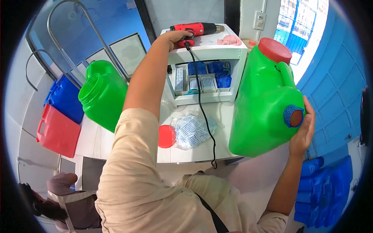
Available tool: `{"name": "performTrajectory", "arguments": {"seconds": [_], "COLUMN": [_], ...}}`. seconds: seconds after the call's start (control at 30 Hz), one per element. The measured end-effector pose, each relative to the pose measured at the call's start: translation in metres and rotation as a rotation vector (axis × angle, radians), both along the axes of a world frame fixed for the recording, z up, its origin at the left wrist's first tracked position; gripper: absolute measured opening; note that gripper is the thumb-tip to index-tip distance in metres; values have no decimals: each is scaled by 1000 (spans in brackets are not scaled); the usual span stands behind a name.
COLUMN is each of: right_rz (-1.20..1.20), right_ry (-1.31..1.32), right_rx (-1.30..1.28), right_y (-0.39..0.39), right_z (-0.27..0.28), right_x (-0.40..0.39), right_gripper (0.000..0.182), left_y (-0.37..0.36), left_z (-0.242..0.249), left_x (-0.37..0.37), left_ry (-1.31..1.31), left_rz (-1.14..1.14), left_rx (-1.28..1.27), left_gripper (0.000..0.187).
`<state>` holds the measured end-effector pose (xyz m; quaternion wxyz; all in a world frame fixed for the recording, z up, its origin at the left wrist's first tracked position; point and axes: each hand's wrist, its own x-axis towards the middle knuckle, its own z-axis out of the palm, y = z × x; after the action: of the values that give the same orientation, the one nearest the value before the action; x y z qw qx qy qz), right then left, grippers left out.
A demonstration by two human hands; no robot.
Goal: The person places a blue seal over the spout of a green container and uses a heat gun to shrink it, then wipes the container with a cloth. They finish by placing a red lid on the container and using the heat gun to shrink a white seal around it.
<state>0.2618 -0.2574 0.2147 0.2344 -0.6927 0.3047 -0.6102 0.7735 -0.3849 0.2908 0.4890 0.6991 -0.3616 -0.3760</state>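
My left hand [179, 38] is closed round the handle of a red and black heat gun [198, 28] at the top of the white shelf unit. A black cord hangs down from the gun. My right hand [303, 134] grips the right edge of a large green water jug [260, 105], its thumb beside the small brown-capped spout [296, 118]. Blue printed plastic film [288, 115] surrounds that spout. A wide red screw cap [275, 50] closes the jug's top opening. Fingers behind the jug are partly hidden.
A clear bag of printed seals [192, 130] and a red disc [166, 136] lie on the counter [182, 156]. Left stand an uncapped green jug [105, 97], blue and pink jugs [58, 132]. A pink cloth [229, 40] lies near the gun. Another person [70, 202] is lower left.
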Motion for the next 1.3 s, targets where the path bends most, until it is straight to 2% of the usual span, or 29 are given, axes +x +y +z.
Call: {"name": "performTrajectory", "arguments": {"seconds": [0.07,0.1,0.17,0.23,0.33,0.37,0.43,0.5,0.57,0.63,0.7,0.73,0.8,0.83,0.87,0.97,1.0,1.03,1.1,1.13,1.17,1.2,1.23,1.3], "right_rz": [4,-4,-18,-35,-30,-13,70,184,52,135,192,321,389,389,377,273,242,212,114,99,103,110,100,64], "right_ry": [22,21,84,91,112,123,94,65,-19,15,51,24,-38,-57,-63,-116,-146,-178,-191,-200,-87,30,26,27], "right_rx": [-13,-11,-19,-18,14,46,67,85,8,-57,-123,-99,-144,-144,-125,39,82,124,60,63,48,36,41,56], "right_y": [1,2,3,-1,-1,0,-5,-7,5,35,53,55,89,104,113,130,130,130,125,127,131,134,133,128], "right_z": [1,2,4,0,6,8,12,22,40,66,63,50,60,64,65,58,54,49,39,39,41,40,30,6], "right_x": [-1,-2,-3,-6,-8,-9,-22,-24,-29,-27,-41,-55,-46,-43,-47,-80,-91,-102,-127,-140,-155,-169,-179,-202], "right_gripper": [61,61,61,61,61,62,61,61,67,70,73,78,81,82,84,77,75,74,67,67,64,60,60,57], "left_y": [-8,-6,1,22,61,79,117,148,175,209,233,244,258,262,277,278,279,281,282,270,254,239,226,207], "left_z": [-6,-5,-5,8,25,33,40,37,29,20,7,3,-13,-24,-25,-42,-40,-37,-27,-26,-27,-24,-21,-26], "left_x": [14,14,11,-9,-42,-64,-109,-158,-207,-254,-306,-330,-369,-387,-407,-445,-443,-438,-422,-410,-396,-385,-376,-369], "left_ry": [166,165,241,258,528,526,485,195,39,-277,-668,-645,-627,-633,-600,-544,-634,-625,-830,-929,-1027,-1082,-1134,-1058], "left_rz": [-77,-85,18,6,-139,-138,-397,-245,-250,-320,-219,-272,-346,-366,-405,-499,-571,-584,-470,-369,-265,-202,-135,-181], "left_rx": [-108,-105,-227,-279,-614,-618,-893,-1003,-1058,-1002,-1238,-1263,-1274,-1260,-1076,-1166,-1170,-1171,-1057,-1082,-1104,-1129,-1153,-1118], "left_gripper": [27,27,23,29,41,41,44,50,59,72,67,64,65,67,62,55,70,70,76,85,95,95,96,97]}}
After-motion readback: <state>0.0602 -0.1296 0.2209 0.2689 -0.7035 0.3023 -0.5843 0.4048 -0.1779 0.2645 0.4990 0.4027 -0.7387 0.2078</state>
